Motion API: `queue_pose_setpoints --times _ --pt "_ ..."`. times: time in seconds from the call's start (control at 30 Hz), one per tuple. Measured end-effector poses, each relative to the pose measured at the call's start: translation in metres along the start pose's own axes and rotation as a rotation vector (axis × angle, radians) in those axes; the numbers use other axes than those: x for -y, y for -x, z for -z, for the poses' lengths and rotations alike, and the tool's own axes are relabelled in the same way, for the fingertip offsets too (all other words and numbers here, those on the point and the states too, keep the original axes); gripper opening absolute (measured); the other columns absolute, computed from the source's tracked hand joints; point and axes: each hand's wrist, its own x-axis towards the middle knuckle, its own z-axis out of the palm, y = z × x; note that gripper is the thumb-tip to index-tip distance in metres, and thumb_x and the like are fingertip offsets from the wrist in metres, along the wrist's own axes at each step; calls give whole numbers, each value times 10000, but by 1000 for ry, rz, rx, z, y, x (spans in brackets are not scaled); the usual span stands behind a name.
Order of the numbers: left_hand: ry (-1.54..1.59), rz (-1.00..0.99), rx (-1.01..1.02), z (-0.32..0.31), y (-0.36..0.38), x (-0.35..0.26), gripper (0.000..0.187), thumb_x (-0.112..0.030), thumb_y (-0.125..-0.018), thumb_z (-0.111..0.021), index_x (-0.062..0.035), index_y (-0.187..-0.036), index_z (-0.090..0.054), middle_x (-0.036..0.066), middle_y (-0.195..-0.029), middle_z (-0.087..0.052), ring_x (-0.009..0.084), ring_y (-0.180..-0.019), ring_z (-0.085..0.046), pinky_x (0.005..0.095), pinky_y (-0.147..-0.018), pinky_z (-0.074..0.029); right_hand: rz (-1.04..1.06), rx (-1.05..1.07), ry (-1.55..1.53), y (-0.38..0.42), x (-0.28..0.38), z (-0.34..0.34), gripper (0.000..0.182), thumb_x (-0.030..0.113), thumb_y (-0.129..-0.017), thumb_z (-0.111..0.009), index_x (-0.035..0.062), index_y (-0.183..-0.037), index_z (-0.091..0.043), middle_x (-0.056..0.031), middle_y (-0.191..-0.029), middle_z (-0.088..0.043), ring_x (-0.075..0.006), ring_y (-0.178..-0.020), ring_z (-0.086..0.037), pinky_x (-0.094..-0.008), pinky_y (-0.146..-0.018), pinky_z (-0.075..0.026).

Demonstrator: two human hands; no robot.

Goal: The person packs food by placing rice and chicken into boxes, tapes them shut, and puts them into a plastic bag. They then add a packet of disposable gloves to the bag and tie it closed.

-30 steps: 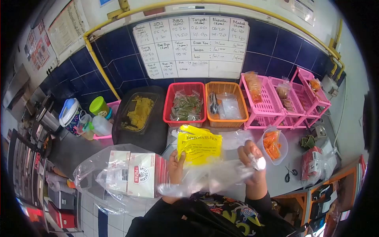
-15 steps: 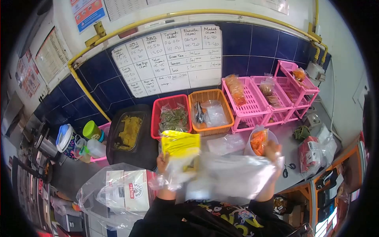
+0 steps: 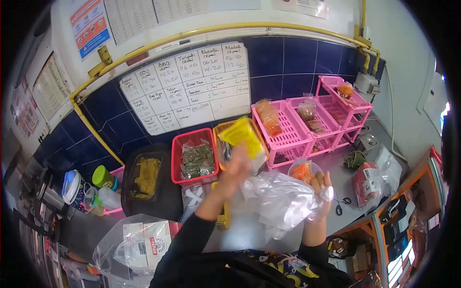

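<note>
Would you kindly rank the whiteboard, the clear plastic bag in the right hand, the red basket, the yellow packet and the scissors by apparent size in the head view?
1. Whiteboard
2. Clear plastic bag, though probably nearer the camera, so its true rank is unsure
3. Red basket
4. Yellow packet
5. Scissors

A handwritten whiteboard (image 3: 186,89) is hanging on the far wall (image 3: 309,60), black scissors (image 3: 341,204) are lying at right, and a lime-green container (image 3: 101,176) is sitting at left.
</note>
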Motion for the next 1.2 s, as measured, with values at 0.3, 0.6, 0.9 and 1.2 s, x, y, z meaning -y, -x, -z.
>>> queue_pose_setpoints --times 0.3,0.6,0.9,1.2 --pt "329 558 -252 -45 93 -3 401 -235 -933 -537 -40 -1281 -492 54 -1168 -579 195 -1082 -558 333 -920 -447 486 461 1361 20 -85 -23 297 207 -808 -688 47 -1030 -571 -81 -870 -524 -186 -730 -465 -303 -662 -393" --pt "-369 319 -103 5 238 -156 733 -477 -809 -633 -57 -1373 -428 151 -1386 -430 304 -1309 -384 436 -1078 -301 175 833 1306 61 -170 -14 381 9 -708 -694 35 -1078 -607 -144 -930 -614 -286 -844 -607 -355 -751 -482" --pt "-2096 865 -1026 102 398 -230 611 -251 -752 -726 -112 -1309 -518 173 -1286 -501 370 -1276 -409 567 -996 -339 -839 572 773 124 -295 -123 164 159 -917 -599 15 -989 -633 -24 -947 -625 -105 -872 -566 -263 -777 -456" --pt "-141 276 -596 205 449 -269 379 -84 -869 -516 -23 -1241 -553 -27 -733 -537 50 -676 -495 215 -543 -352 -551 1706 1196 214 -533 -92 424 319 -828 -650 52 -1153 -594 -196 -1044 -636 -319 -997 -609 -395 -881 -464"
